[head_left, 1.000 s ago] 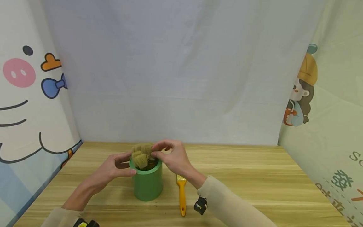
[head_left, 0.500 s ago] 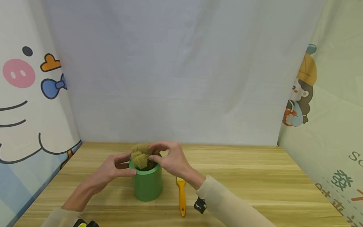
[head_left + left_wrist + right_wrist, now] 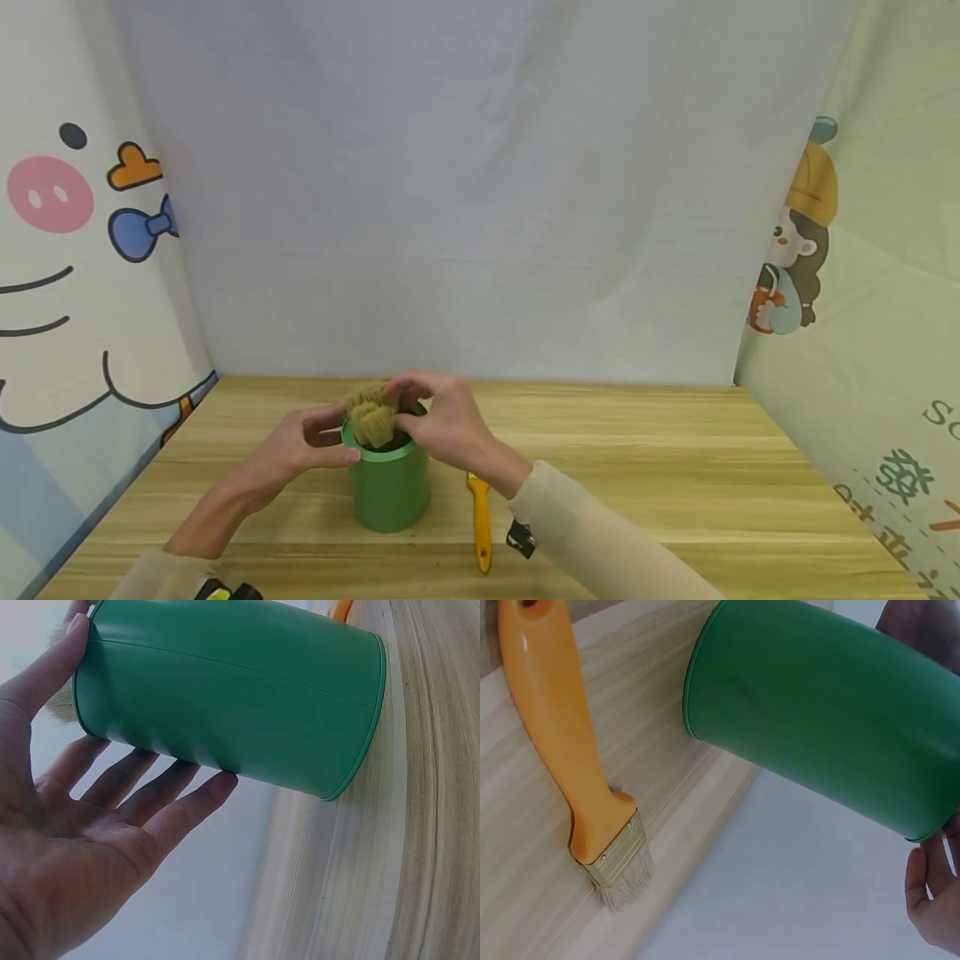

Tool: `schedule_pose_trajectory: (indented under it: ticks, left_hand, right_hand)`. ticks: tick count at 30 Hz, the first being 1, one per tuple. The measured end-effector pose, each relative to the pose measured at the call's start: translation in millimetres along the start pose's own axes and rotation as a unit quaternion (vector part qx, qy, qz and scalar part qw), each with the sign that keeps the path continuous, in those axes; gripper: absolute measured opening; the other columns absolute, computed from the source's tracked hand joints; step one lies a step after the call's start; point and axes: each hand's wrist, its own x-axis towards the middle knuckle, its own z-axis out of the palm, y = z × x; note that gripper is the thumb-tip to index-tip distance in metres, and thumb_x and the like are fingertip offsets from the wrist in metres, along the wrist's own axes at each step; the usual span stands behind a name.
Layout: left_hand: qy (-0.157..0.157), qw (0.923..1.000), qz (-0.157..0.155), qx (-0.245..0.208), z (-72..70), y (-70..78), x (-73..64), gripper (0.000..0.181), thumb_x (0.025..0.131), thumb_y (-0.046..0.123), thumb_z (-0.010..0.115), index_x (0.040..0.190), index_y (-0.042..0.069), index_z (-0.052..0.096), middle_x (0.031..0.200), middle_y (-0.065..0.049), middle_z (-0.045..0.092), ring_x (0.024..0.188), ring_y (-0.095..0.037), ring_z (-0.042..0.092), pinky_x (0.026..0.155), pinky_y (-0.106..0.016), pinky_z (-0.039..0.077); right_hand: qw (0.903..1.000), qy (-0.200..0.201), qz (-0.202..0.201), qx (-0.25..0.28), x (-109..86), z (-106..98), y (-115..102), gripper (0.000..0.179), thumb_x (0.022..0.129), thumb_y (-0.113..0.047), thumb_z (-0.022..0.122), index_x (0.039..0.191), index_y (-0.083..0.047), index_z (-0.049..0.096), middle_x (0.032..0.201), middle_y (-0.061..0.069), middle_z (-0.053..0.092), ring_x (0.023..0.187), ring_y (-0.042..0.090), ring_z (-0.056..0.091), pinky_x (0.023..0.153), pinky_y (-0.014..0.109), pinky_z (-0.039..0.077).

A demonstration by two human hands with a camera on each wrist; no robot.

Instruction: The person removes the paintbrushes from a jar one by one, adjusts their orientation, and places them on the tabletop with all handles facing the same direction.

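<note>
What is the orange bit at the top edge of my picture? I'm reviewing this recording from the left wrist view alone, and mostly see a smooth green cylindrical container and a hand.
Observer: The right wrist view shows a flat, orange-handled paintbrush.
Operator: Is the paintbrush touching the green container?
Observer: No, it lies apart on the pale wooden tabletop, to the container's right in the head view.
Operator: Where is the right hand?
Observer: At the container's mouth, right beside the tan bristly clumps that rise out of it; whether it pinches them is hard to tell.
</note>
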Motion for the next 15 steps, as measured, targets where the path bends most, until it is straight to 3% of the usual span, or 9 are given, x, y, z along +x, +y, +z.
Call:
schedule_pose_trajectory:
  ticks: [7,15]
  left_hand:
    - [0.001,1.0,-0.003,0.001,0.5,1.0,-0.4,0.083,0.098,0.017,0.075,0.163,-0.006,0.03,0.162,-0.031,0.036,0.14,-0.05,0.048,0.103,-0.047,0.054]
    - [0.003,1.0,-0.004,0.002,-1.2,0.1,0.0,0.083,0.098,0.017,0.075,0.163,-0.007,0.028,0.161,-0.032,0.037,0.14,-0.051,0.047,0.102,-0.047,0.054]
  right_hand:
    - [0.9999,-0.004,-0.008,0.008,-0.3,0.4,-0.1,0.028,0.088,0.014,0.076,0.109,-0.005,0.075,0.107,0.006,0.074,0.087,0.014,0.073,0.078,0.022,0.058]
    - [0.9997,0.006,-0.021,0.01,-0.1,-7.6,-1.5,0.028,0.09,0.008,0.08,0.113,-0.007,0.076,0.111,0.003,0.075,0.09,0.01,0.07,0.083,0.028,0.059]
